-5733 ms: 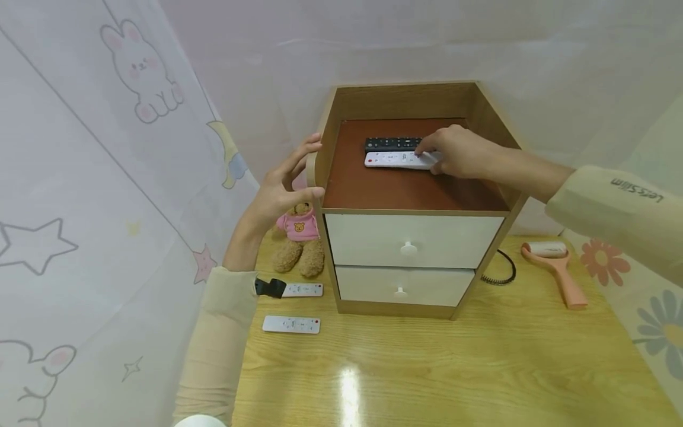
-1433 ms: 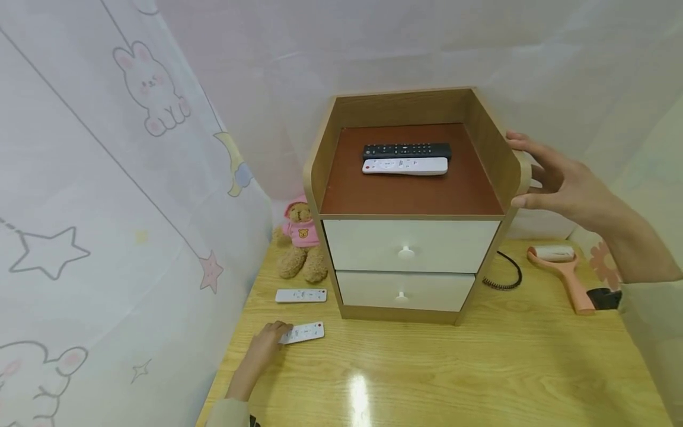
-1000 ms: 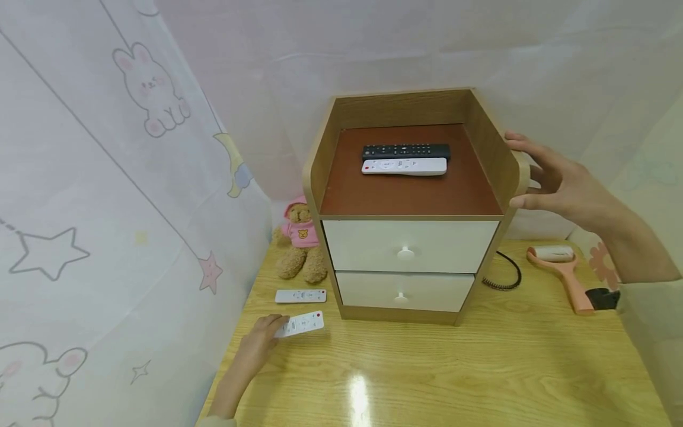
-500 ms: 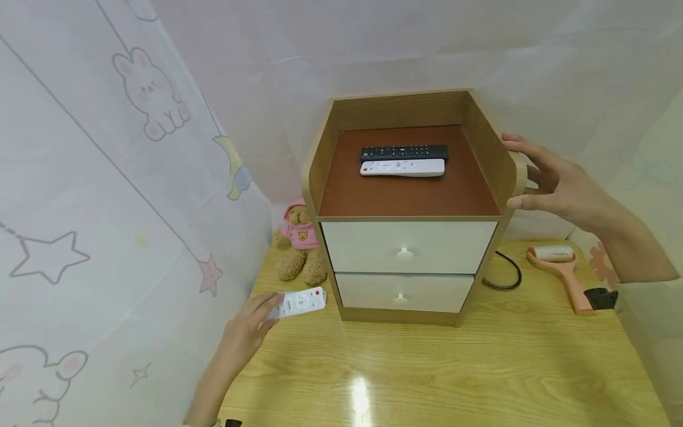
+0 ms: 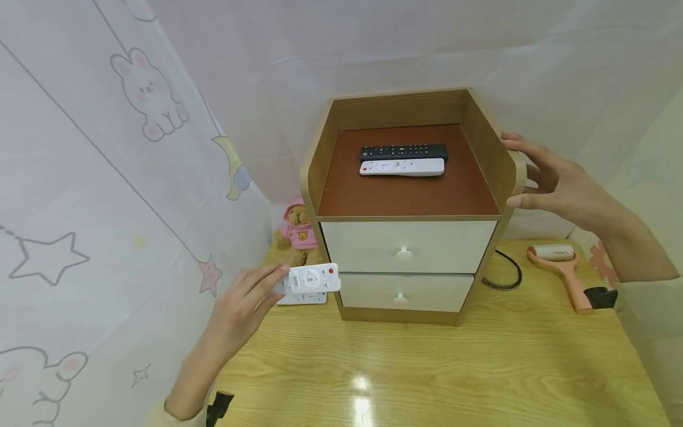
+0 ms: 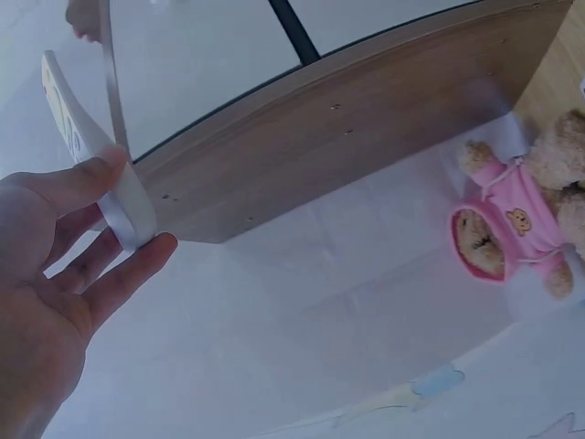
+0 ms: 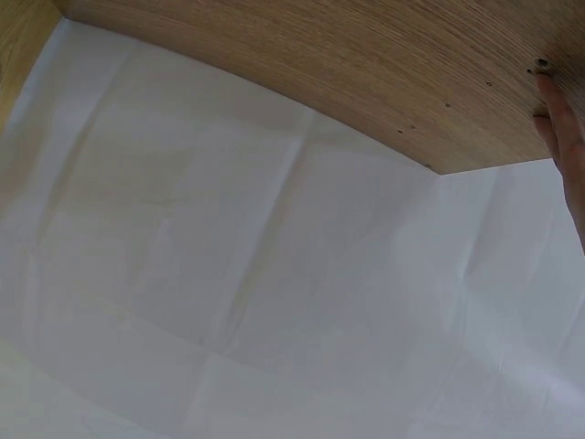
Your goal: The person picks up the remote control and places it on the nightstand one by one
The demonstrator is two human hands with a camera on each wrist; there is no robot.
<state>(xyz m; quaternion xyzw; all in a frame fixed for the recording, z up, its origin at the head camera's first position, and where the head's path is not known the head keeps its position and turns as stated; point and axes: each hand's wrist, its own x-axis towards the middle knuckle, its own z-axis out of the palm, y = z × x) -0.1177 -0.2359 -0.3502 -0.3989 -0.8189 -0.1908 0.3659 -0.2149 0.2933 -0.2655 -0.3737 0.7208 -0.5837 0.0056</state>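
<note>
My left hand pinches a white remote control between thumb and fingers, raised over the table in front of the small drawer cabinet's left corner. In the left wrist view this remote control is seen from its edge, beside the cabinet's side panel. Below it, partly covered in the head view, a second white remote lies on the table. My right hand rests against the cabinet's right side panel, thumb at the front edge, fingers on the outer face. On the cabinet top lie a black remote and a white remote.
A teddy bear in a pink hoodie sits left of the cabinet. To the right are a coiled black cord and an orange-handled lint roller. Printed cloth walls stand close around the wooden table.
My left hand left the cabinet's left side, took a white remote from the table and raised it. My right hand let go of the white remote on top and moved to the right panel.
</note>
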